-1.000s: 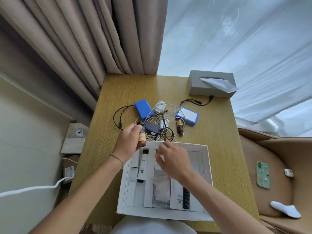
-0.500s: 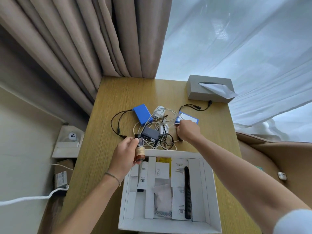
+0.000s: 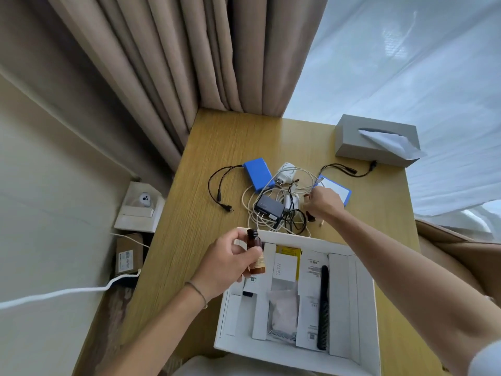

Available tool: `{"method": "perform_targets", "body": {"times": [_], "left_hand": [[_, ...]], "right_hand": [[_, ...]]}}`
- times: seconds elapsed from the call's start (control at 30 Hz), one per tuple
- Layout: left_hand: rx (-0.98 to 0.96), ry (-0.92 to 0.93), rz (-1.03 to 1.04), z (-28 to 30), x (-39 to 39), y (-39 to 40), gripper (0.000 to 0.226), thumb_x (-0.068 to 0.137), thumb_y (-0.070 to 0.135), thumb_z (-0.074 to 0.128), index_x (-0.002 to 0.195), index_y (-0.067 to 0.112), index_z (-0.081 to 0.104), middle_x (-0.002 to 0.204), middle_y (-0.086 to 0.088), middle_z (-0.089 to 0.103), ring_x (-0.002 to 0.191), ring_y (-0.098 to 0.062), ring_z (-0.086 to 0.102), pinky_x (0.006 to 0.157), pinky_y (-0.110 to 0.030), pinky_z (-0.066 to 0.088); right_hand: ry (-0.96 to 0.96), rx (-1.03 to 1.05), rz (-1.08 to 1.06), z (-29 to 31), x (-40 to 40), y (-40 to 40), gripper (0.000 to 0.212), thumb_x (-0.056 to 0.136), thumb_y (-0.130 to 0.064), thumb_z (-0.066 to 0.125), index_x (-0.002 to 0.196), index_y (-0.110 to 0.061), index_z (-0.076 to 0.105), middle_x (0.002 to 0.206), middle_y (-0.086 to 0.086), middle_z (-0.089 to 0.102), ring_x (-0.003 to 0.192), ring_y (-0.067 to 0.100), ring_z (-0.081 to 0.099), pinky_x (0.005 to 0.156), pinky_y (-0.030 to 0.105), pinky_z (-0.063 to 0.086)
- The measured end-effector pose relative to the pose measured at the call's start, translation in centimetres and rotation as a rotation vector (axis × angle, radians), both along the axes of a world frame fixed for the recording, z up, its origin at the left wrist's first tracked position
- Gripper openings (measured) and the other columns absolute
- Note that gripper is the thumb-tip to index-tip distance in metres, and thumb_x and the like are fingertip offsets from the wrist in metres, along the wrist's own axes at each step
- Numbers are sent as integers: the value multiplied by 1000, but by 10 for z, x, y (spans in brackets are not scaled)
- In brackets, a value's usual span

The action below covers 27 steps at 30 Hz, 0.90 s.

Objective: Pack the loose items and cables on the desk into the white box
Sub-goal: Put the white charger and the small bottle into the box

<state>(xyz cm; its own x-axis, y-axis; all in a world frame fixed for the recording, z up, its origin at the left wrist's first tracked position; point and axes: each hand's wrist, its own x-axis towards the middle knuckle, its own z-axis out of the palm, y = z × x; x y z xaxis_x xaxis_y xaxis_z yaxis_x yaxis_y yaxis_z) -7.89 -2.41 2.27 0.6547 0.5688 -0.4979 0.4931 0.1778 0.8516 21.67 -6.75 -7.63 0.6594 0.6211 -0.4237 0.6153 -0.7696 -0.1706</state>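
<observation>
- The open white cardboard box [image 3: 363,316] sits at the near edge of the pale wooden worktop [image 3: 195,229], split into long compartments by white dividers.
- Inside it lie a black comb [image 3: 323,308], a small clear plastic bag [image 3: 283,312], a white "120W" carton [image 3: 283,267] on a yellow packet [image 3: 288,251], and white leaflets.
- The left hand [image 3: 225,265] hovers over the box's far-left corner, fingers closed round a small amber glass bottle with a black cap [image 3: 254,252], held nearly upright.
- Just beyond the box lies a tangle of white and black cables [image 3: 271,210] with a dark grey plug adapter [image 3: 268,207] in its middle.
- The right hand [image 3: 324,203] reaches over the right side of that tangle, fingers curled down on a second small brown bottle [image 3: 309,214]; I cannot tell whether it is truly gripped.
- Further off: a blue rectangular battery pack [image 3: 257,173] with black leads to the left, a white wall charger [image 3: 286,172], and a blue-edged pack with a white label [image 3: 339,187] to the right, partly under the hand.
- At the far right stands a grey tissue box [image 3: 376,139], touching the curtains' side.
</observation>
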Motion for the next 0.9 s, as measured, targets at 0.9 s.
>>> {"method": "perform_targets", "body": {"times": [0.9], "left_hand": [[665,771,-762,-60,-2,-73,21,80,19,67,82,17,46,86,-4,53,75,-20,55,55,-28,42]], "right_hand": [[896,718,-352,106,-100,-141,31,84,-5,77,92,-16,49,67,1,72,48,12,60,49,28,55]]}}
